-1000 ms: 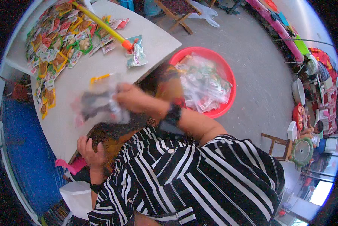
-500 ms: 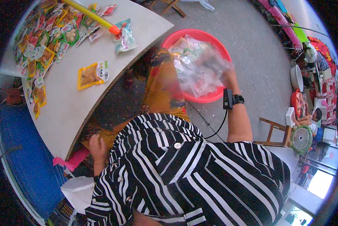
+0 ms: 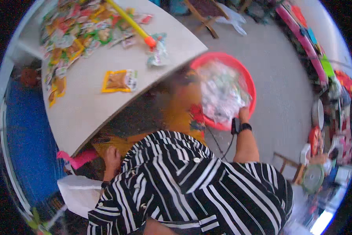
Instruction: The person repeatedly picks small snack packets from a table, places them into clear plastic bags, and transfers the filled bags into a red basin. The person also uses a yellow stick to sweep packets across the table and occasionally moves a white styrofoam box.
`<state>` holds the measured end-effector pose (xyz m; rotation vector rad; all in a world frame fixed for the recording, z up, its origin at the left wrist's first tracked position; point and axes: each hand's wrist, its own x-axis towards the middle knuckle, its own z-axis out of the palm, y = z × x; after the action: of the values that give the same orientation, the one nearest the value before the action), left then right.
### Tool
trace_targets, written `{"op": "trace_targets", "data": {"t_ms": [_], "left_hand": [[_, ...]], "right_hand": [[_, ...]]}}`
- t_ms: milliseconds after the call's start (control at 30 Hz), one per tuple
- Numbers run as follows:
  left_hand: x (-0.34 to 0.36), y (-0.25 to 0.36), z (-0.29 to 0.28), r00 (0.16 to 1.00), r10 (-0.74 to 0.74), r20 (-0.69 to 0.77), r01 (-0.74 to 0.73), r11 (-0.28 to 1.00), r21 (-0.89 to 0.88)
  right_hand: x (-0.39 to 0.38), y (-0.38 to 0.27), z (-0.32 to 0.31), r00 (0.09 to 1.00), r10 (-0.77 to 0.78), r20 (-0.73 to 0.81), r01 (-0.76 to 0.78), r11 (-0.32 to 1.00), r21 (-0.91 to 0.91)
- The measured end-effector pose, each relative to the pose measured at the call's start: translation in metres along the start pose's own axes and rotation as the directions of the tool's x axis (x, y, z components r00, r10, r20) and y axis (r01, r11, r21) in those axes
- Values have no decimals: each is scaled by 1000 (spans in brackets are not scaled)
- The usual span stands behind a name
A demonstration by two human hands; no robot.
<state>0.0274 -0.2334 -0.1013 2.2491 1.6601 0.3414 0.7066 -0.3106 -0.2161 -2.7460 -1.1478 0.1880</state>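
A red plastic basin (image 3: 251, 84) stands on the floor ahead and to the right, filled with a heap of clear and printed plastic bags (image 3: 223, 92). My right hand (image 3: 244, 113) is at the basin's near right rim, against the heap; its fingers are blurred and partly hidden by the bags. A black watch-like band circles that wrist, and a small black box (image 3: 235, 126) with a cable is by it. Over my left thigh rests my left hand (image 3: 112, 156), fingers loosely bent and apart, with nothing in it.
On the pale table (image 3: 80, 113) at left lie many small food packets (image 3: 72, 39), one yellow packet (image 3: 119, 81) apart, and a teal packet (image 3: 157, 53) by a yellow stick (image 3: 130, 21). A wooden stool (image 3: 207, 19) stands ahead, a round fan (image 3: 313, 178) at right.
My right hand has drawn from over the bags toward the basin's near right rim, and the bags have shifted. The whole view has swung, so table and basin sit lower and further right.
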Motion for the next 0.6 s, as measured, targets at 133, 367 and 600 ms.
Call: {"op": "trace_targets", "data": {"t_ms": [133, 367, 600], "left_hand": [[-3, -3, 1, 971, 135, -199, -130, 991, 43], [-2, -3, 1, 994, -43, -103, 60, 984, 169], [4, -6, -2, 978, -208, -21, 208, 957, 203]], "right_hand": [[47, -100, -62, 948, 313, -51, -212, 745, 633], [95, -314, -145, 791, -467, -395, 611, 637, 470], [63, -483, -149, 578, -716, -391, 816, 526, 242]]}}
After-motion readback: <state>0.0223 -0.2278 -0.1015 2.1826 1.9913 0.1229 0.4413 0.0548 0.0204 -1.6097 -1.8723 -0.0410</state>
